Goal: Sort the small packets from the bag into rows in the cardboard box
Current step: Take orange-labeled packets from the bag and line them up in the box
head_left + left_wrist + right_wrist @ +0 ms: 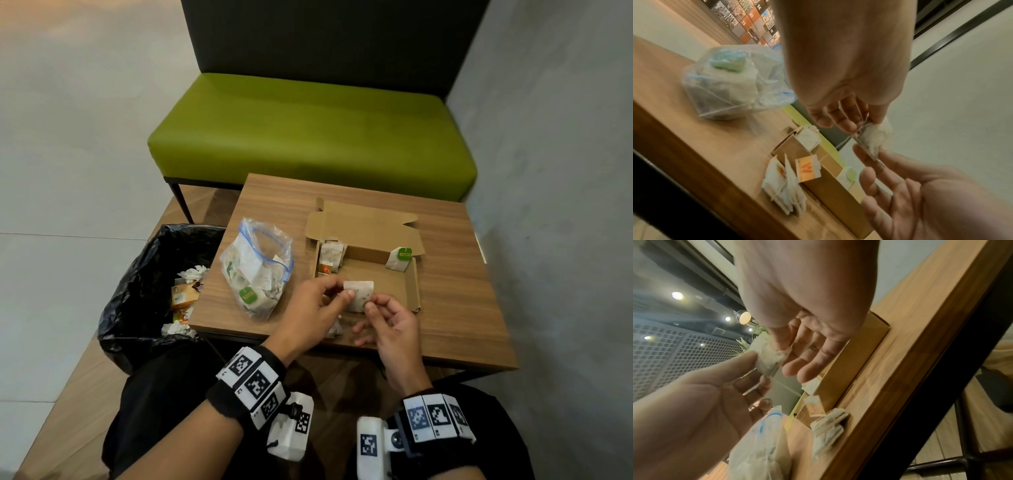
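Note:
A small white packet is held above the table, just in front of the open cardboard box. My left hand pinches its left edge and my right hand pinches its lower right corner. The left wrist view shows the packet with a thin string hanging from it. In the box, several packets stand in a row at the left, and one green-tagged packet leans at the right. The clear zip bag with more packets sits left of the box.
A small pile of packets lies on the wooden table near its front edge, under my hands. A bin with a black liner stands left of the table. A green bench is behind it.

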Demonstrator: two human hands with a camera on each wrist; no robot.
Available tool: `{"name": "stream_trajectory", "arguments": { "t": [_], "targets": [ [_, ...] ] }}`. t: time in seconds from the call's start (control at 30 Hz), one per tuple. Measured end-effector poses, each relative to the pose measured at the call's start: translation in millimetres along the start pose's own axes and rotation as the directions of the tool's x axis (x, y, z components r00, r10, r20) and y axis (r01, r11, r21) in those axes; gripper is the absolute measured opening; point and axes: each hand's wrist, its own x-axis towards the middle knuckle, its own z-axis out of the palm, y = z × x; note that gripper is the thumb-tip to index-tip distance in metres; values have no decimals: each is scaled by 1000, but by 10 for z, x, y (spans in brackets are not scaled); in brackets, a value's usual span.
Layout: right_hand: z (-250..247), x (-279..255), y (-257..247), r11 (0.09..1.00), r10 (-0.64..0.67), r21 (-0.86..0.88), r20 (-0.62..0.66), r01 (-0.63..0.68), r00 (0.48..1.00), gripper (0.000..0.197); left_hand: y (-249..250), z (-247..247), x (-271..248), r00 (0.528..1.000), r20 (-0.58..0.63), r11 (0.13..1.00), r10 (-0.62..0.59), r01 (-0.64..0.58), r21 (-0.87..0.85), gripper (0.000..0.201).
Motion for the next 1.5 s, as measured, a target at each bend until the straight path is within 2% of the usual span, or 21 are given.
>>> {"name": "stream_trajectory", "arguments": {
  "t": [0.1,0.2,0.4,0.53,0.67,0.73,0.93,1.07,1.13,1.3,1.5],
  "targets": [
    [-12,-34,-9,1000,5,-20,17,-4,1000,27,45,-20,-6,998,-67,997,-7,2,-77,13],
    [2,-78,9,984,1,-177,166,29,986,42,98,-41,-28,995,-95,985,-26,10,-173,12],
    [77,-99,72,969,58,-246,233,1,971,23,175,-89,-47,990,-133,969,-45,10,-248,9],
    [100,-152,111,955,84,-296,250,-6,965,12,138,-136,-37,984,-179,981,-23,-12,-192,9],
    [61,-242,73,964,130,-260,283,-54,950,13,57,-215,-21,962,-274,1000,4,-7,-8,9],
    [32,-271,80,968,147,-240,273,-80,951,18,37,-239,-21,954,-299,1000,-27,25,-12,7],
    [9,-241,127,948,124,-308,119,-82,985,13,111,-226,-79,969,-204,954,-141,77,-291,10],
    [-10,-177,118,933,52,-358,35,-36,998,16,109,-205,-151,975,-119,920,-187,131,-369,16],
    [-10,-147,70,931,35,-363,25,-24,999,16,85,-184,-183,976,-61,908,-211,172,-382,18],
    [52,-58,-123,977,66,-205,-7,-66,998,14,60,-94,-267,966,58,900,-253,257,-352,16],
    [93,-23,-250,980,193,46,-18,-192,981,15,37,-45,-301,969,67,947,-239,248,-205,16]
  ]
}}
